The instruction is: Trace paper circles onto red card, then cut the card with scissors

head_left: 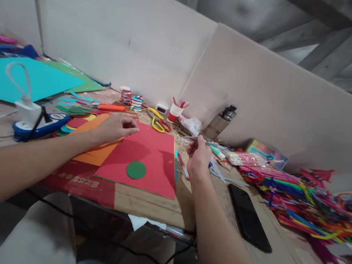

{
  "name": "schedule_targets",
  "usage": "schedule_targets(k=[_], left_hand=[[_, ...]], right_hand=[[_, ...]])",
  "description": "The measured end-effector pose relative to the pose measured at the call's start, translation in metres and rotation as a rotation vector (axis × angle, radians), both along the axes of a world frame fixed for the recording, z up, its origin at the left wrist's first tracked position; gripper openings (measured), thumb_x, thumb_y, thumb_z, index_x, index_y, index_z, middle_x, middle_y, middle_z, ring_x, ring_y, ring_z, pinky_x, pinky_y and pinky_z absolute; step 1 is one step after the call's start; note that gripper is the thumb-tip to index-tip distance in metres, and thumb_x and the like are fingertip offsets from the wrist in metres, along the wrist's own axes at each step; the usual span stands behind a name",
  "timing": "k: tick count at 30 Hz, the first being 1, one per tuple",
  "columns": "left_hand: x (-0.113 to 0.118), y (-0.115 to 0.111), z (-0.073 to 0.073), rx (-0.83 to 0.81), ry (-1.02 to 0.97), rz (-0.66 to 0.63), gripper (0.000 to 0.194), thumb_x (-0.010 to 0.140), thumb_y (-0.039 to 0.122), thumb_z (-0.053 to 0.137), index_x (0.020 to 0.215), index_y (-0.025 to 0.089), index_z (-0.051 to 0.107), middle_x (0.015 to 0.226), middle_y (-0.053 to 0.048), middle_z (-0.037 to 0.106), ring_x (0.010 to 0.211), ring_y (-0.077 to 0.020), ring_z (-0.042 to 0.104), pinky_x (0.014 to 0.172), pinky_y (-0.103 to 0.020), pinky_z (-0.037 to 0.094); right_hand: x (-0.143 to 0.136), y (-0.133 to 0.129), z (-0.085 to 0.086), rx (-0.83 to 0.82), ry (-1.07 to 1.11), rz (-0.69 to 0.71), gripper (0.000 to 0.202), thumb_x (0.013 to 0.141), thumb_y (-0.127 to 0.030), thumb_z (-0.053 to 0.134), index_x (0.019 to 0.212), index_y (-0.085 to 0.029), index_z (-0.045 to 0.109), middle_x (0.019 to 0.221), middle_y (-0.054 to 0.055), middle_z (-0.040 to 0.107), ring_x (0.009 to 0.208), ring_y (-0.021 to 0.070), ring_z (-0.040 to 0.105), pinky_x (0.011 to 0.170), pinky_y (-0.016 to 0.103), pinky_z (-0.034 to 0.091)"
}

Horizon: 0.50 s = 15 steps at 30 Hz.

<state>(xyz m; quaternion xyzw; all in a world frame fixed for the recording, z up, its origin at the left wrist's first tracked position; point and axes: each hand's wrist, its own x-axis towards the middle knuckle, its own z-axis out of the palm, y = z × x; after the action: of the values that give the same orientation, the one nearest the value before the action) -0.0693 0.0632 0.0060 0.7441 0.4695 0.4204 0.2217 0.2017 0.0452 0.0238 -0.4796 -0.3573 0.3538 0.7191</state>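
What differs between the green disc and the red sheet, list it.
Shape: the green disc is round, while the red sheet has straight edges and corners.
Size: the disc is far smaller than the sheet.
Place: the disc lies on top; the sheet lies beneath it.
Shared: both are plain-coloured and lie flat.

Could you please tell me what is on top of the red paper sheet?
A green paper circle lies on the red paper sheet, towards its near edge. The patch directly beneath the circle is covered, so cannot be seen.
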Motion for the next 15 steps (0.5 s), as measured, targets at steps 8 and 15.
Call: schedule_targets(k=[8,15], left_hand=[[-0.006,0.01,-0.01,0.005,0.031,0.084,0.028,0.077,0.045,0.063,0.071,0.019,0.068,0.068,-0.002,0.065,0.064,-0.0155,0.056,0.06,-0.024,0.039],[-0.016,0.022,-0.017,-0.008,-0.045,0.138,0.03,0.08,0.048,0.064,0.072,0.019,0.065,0.064,0.0,0.06,0.06,-0.0136,0.052,0.052,-0.022,0.035]], right_hand=[[0.003,0.0,-0.004,-0.001,-0.092,0.012,0.03,0.084,-0.044,0.055,0.067,-0.02,0.06,0.051,-0.003,0.05,0.046,0.012,0.042,0.046,0.026,0.032],[0.004,0.006,-0.008,-0.018,-0.147,-0.047,0.015,0.073,-0.026,0.052,0.059,-0.021,0.05,0.054,-0.005,0.048,0.05,0.0108,0.044,0.05,0.024,0.037]])
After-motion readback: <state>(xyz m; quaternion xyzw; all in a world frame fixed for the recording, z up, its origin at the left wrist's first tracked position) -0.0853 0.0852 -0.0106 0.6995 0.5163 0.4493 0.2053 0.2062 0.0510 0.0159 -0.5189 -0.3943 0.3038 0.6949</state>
